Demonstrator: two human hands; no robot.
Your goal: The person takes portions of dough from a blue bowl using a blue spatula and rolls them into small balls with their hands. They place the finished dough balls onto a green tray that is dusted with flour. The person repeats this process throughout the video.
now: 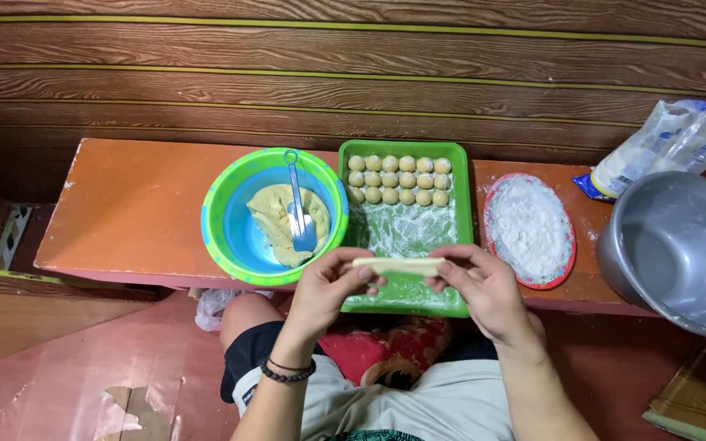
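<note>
The person's left hand [330, 287] and right hand [481, 287] together held a flattened strip of pale dough [396, 265], each hand pinching one end between thumb and fingertips, so both were closed on the dough rather than loose. The strip hung level in the air just in front of the near edge of the green tray [462, 196], over the person's lap. In the far part of that tray sat three neat rows of small dough balls [399, 180], and the tray floor nearer the person was dusted with flour. To the left of the tray, touching or nearly touching it, stood a green and blue bowl [221, 192] holding a lump of tan filling or dough [275, 214] with a blue spatula [298, 208] resting in it. To the right of the tray lay an oval red-rimmed plate [569, 245] heaped with white flour, and farther right a large metal pot [678, 249] and a plastic bag [680, 135] of white powder. All stood on an orange bench [136, 208] against a wooden wall. The step in hand looked like shaping or stretching one piece; what would follow seemed to call for an even pull from both ends so the thin strip would not tear, and for keeping it over the tray.
</note>
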